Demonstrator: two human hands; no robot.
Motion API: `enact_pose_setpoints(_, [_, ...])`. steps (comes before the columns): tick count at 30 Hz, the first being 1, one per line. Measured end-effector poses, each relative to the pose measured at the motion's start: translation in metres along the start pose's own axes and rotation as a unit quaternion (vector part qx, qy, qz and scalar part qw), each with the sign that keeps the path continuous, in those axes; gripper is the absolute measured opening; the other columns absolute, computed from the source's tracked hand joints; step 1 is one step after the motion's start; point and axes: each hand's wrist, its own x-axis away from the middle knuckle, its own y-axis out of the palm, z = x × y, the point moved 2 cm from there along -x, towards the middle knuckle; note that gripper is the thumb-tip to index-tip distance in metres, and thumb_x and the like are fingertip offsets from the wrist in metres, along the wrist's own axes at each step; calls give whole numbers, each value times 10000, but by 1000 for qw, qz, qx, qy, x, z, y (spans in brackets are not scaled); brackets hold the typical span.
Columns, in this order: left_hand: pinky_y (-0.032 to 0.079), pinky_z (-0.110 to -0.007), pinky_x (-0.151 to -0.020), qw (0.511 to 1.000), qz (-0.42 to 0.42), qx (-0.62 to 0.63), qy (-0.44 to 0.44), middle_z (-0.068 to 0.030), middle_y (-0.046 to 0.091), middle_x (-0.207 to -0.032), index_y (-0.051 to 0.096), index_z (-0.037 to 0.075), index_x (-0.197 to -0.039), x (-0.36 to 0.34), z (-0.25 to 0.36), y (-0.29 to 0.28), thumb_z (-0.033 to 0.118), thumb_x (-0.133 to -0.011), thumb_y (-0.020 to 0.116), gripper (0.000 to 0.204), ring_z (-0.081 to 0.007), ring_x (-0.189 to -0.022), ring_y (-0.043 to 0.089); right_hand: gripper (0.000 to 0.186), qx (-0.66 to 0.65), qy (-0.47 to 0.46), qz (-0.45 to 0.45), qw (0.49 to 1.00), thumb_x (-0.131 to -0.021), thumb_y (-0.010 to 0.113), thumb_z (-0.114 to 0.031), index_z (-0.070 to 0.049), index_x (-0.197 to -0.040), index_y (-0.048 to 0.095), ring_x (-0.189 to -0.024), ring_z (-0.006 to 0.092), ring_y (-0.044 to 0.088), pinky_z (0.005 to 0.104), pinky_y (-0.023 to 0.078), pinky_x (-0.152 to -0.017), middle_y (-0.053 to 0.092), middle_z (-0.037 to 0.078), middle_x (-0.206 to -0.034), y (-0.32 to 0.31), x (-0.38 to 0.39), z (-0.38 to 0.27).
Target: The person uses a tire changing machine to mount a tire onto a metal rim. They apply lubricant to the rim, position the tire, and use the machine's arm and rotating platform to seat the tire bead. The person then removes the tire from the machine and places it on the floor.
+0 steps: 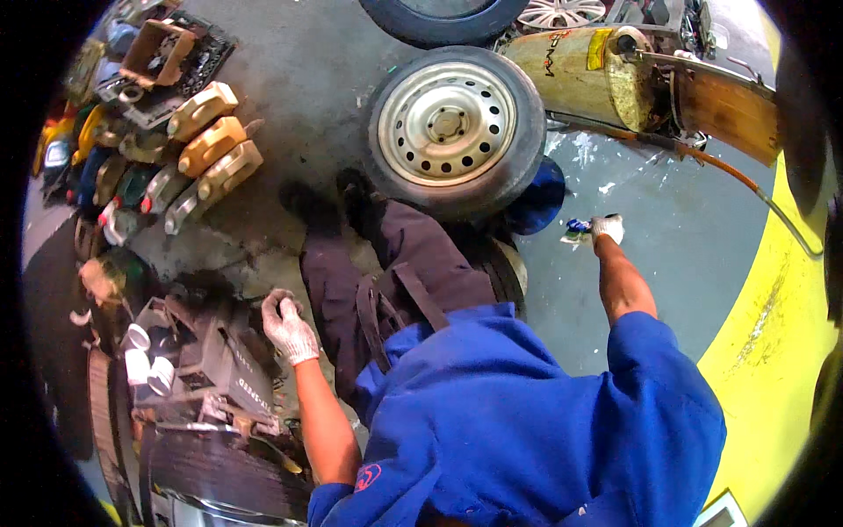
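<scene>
My right hand point(608, 228), in a white knit glove, reaches out to the right over the grey floor. It is closed on a small blue, white and green object point(575, 231) whose kind I cannot make out. My left hand point(288, 327), gloved in white with darkened fingertips, hangs at the left beside my leg. Its fingers are loosely curled and apart, with nothing visible in them. Ahead of me lies a car wheel point(446, 126), a tyre on a silver steel rim with round holes. A dark blue round thing point(537, 198) shows partly beneath its right edge.
Several oil jugs point(211, 145) stand at the left, near a brown box point(158, 54). Closer on that side are a dark grey case point(230, 369) and white cups point(138, 364). A yellowish cylindrical tank point(571, 75) and an orange hose point(738, 176) lie at the far right, another tyre point(439, 22) beyond.
</scene>
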Motion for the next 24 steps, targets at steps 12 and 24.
enact_pose_setpoints(12, [462, -260, -649, 996, 47, -69, 25, -6, 627, -900, 642, 55, -1001, 171, -79, -134, -22, -917, 550, 147, -99, -706, 539, 626, -9, 10, -113, 994, -992, 475, -527, -54, -1384, 590, -1223, 360, 641, 461, 505, -1017, 591, 182, -1424, 18, -60, 135])
enact_pose_setpoints(24, [523, -452, -915, 948, 235, -212, -22, -228, 707, -1078, 713, 53, -1105, 381, -323, -333, 260, -896, 572, 326, -413, -1031, 667, 434, -259, -258, -397, 842, -1006, 490, -394, -44, -1118, 721, -1058, 292, 664, 444, 522, -895, 716, 152, -1149, 147, 89, 122])
